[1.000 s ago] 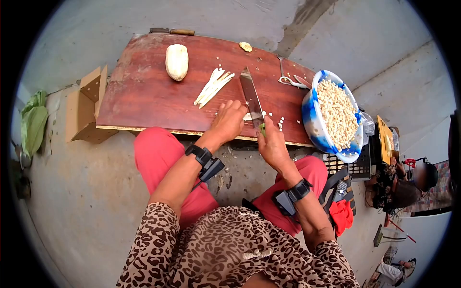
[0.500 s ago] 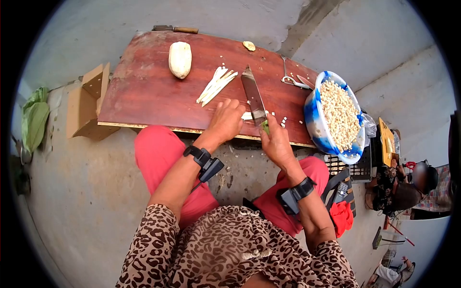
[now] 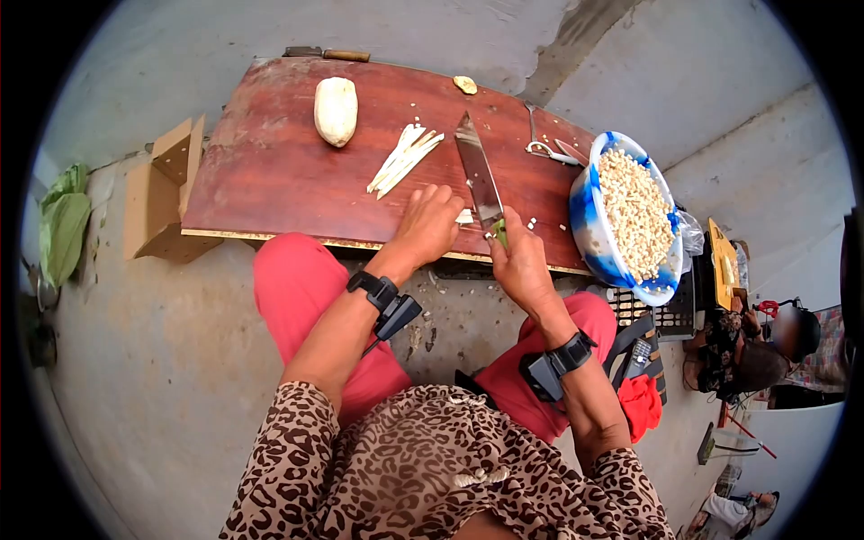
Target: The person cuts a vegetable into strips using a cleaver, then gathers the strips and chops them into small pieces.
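My left hand [image 3: 427,221] is curled on the table's near side, pressing down a white vegetable strip [image 3: 464,217] whose short end sticks out past the fingers. Wrapped round the green handle of a large kitchen knife [image 3: 478,169], my right hand [image 3: 522,263] holds the blade just right of that end, its tip pointing away from me. Beyond my left fingers lies a small bundle of cut white strips [image 3: 404,162]. A whole peeled white root vegetable [image 3: 336,112] rests further back on the left. Small white cubes [image 3: 532,222] are scattered near the knife.
The red wooden table [image 3: 261,171] carries a blue-and-white basin [image 3: 582,211] full of white cubes at right, a peeler [image 3: 551,154], a vegetable slice [image 3: 464,85] and another wooden-handled knife [image 3: 346,56]. A cardboard box [image 3: 155,202] stands left. Another person [image 3: 747,355] is at far right.
The knife has moved slightly away from my left hand, with its tip a little further back. The strip end showing past my left fingers looks shorter.
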Motion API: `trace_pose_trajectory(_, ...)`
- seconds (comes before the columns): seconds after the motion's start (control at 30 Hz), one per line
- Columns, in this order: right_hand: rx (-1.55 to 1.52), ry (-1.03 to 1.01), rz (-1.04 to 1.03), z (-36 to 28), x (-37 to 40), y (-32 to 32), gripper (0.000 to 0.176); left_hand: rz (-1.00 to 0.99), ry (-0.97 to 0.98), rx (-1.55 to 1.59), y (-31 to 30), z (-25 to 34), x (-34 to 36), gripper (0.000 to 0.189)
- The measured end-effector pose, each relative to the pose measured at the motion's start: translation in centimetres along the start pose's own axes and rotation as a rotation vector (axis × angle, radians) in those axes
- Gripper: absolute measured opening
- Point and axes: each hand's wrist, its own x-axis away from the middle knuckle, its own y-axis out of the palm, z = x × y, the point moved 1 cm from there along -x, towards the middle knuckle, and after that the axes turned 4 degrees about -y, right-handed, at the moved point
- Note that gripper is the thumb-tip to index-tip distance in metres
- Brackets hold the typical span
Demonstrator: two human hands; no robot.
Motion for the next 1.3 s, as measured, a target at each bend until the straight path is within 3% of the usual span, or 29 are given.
trace_pose_trajectory(0.07,0.006,-0.052,0.058,-0.3,-0.1,-0.4,0.048,0.031,-0.003,-0.001,0.3,-0.2,0.2,0.021)
trace_pose_trajectory(0.23,-0.005,0.018,-0.028,-0.1,0.8,1.1,0.044,0.015,-0.040,-0.025,-0.6,-0.3,0.7,0.023)
trace_pose_trajectory(0.37,-0.001,0.033,-0.054,0.1,0.3,0.7,0.044,0.036,-0.019,-0.027,-0.7,-0.2,0.9,0.014)
trace_pose_trajectory(0.6,-0.058,-0.038,0.031,-0.9,0.1,0.0,0.047,0.060,-0.002,0.042,0.4,0.0,0.5,0.012)
trace_pose_trajectory(0.73,0.025,0.098,-0.078,-0.1,0.6,1.2,0.048,0.024,-0.005,0.014,0.4,-0.2,0.3,0.018)
trace_pose_trajectory(0.87,0.038,-0.039,0.028,0.3,0.4,0.5,0.048,0.027,-0.006,0.037,0.5,-0.2,0.4,0.020)
trace_pose_trajectory(0.97,-0.021,-0.046,0.042,-0.4,0.2,0.0,0.049,0.041,-0.008,0.050,0.5,-0.3,0.5,0.020)
trace_pose_trajectory(1.07,0.058,0.042,-0.085,-1.1,0.9,0.7,0.050,0.044,-0.013,0.048,0.5,-0.1,0.4,0.022)
trace_pose_trajectory(1.3,0.025,-0.045,0.032,-0.5,0.5,0.4,0.051,0.045,-0.010,0.033,0.1,0.0,0.5,0.025)
